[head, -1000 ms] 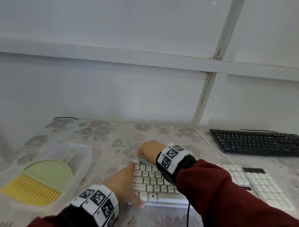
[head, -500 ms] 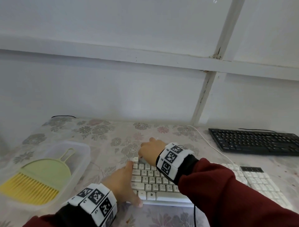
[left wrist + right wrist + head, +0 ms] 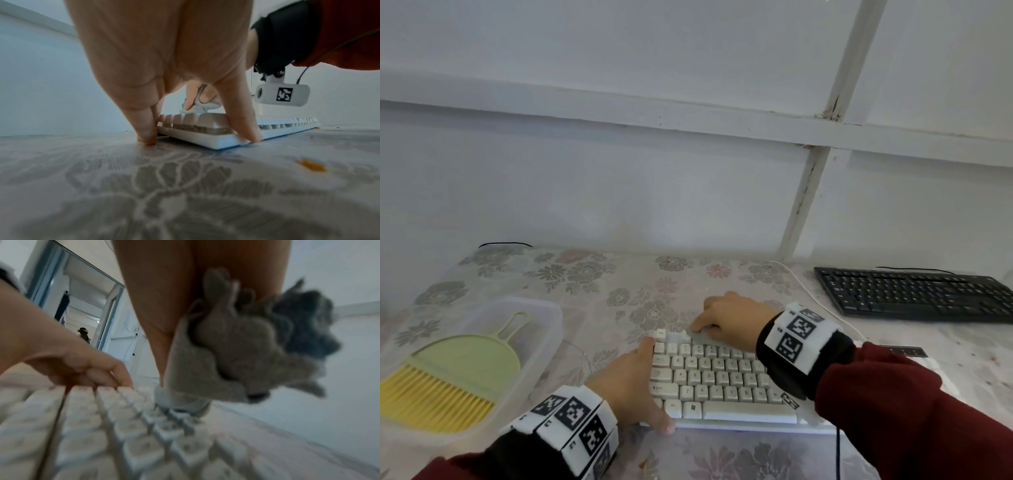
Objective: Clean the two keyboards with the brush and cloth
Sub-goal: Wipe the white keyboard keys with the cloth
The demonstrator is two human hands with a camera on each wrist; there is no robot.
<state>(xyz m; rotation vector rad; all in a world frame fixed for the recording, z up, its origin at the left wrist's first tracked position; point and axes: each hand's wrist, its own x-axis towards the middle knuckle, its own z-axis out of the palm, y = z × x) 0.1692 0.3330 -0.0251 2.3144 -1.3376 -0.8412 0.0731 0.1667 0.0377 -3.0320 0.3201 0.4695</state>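
Head view: the left hand [image 3: 630, 387] braces the white keyboard [image 3: 722, 377] at its left end, thumb on the front edge. The right hand [image 3: 736, 317] works the top row. The black keyboard [image 3: 914, 294] lies far right; the brush [image 3: 448, 373] rests in a clear tub [image 3: 544, 315] on the left of the worktop [image 3: 619, 284].

Left wrist: fingers [image 3: 144, 123] straddle the keyboard's corner, tips down on the floral cover.

Right wrist (blurry, this one): fingers bunched, pinching the cloth [image 3: 226, 353] onto the keys.
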